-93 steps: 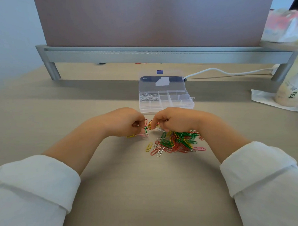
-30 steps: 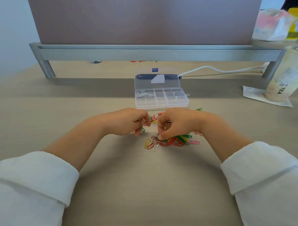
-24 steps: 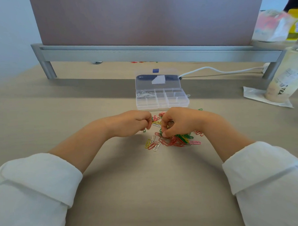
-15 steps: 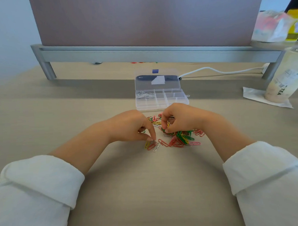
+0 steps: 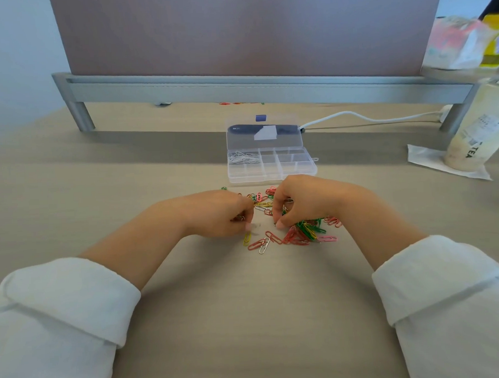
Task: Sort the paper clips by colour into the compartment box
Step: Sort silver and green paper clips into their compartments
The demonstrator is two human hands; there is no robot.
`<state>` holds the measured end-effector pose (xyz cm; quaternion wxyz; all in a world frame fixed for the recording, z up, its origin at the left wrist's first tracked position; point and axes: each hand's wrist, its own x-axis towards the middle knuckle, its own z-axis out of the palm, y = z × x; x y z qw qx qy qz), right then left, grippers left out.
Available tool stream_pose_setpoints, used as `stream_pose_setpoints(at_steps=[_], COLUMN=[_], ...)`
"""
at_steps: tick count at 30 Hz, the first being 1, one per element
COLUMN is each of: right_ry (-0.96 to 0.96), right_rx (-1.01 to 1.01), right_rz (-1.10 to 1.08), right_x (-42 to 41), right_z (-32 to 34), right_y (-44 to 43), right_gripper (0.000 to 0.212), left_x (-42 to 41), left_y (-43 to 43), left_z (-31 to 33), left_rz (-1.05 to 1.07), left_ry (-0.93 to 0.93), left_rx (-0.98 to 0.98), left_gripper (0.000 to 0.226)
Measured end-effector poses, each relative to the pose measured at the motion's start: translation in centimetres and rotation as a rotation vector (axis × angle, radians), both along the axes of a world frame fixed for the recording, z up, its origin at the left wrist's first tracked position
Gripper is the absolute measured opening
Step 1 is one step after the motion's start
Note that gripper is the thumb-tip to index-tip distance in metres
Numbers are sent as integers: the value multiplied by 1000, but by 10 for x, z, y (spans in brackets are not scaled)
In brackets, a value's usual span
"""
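Note:
A heap of paper clips (image 5: 303,232) in red, green, yellow and pink lies on the desk. A yellow clip (image 5: 246,238), a red clip (image 5: 255,244) and a silver clip (image 5: 264,245) lie loose at its near left. My left hand (image 5: 220,211) is curled with a few clips tucked under its fingers, and its fingertip touches the desk by the yellow clip. My right hand (image 5: 304,200) is curled over the heap and pinches a clip at its thumb tip. Behind stands the clear compartment box (image 5: 306,169), lid open, with white clips (image 5: 242,157) in its far-left compartment.
A grey monitor riser (image 5: 255,87) spans the back, with a white cable (image 5: 362,116) under it. A tea bottle (image 5: 476,133) stands on a paper napkin (image 5: 424,158) at the right. One loose clip (image 5: 315,159) lies beside the box's right wall.
Both hands have come down from the far side of the heap to its near left edge. My left fingertips now reach the loose clips. The box stays put.

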<state>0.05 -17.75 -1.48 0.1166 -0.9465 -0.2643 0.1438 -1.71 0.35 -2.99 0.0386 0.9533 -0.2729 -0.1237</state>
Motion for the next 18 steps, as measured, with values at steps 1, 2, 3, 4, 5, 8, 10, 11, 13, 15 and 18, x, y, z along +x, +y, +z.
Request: stream_pose_setpoints(at_steps=[1, 2, 3, 4, 5, 8, 10, 11, 13, 15, 18], right_ry=[0, -2, -4, -3, 0, 11, 0, -9, -23, -40, -28], right_rx=[0, -2, -6, -14, -24, -43, -31, -11, 54, 99, 73], right_rz=[3, 6, 10, 15, 22, 42, 47, 45, 24, 6, 7], right_x=[0, 1, 1, 1, 0, 0, 0, 0, 1, 2, 1], right_z=[0, -1, 0, -1, 0, 0, -2, -3, -4, -1, 5], right_y=[0, 0, 1, 1, 1, 3, 4, 5, 6, 4, -1], right_gripper=[7, 8, 9, 8, 8, 5, 3, 4, 10, 13, 10], left_x=[0, -1, -1, -1, -1, -1, 0, 1, 3, 5, 6], left_y=[-1, -3, -4, -4, -4, -4, -5, -5, -5, -4, -4], left_z=[1, 2, 4, 5, 6, 2, -2, -4, -6, -7, -8], left_rz=[31, 64, 93, 115, 130, 160, 168, 173, 186, 194, 208], left_ry=[22, 46, 69, 89, 102, 118, 101, 84, 45, 7, -24], left_rx=[-34, -82, -136, -188, -235, -332, -370, -388, -421, -449, -508], left_gripper=[10, 13, 16, 20, 24, 29, 29, 30, 33, 35, 36])
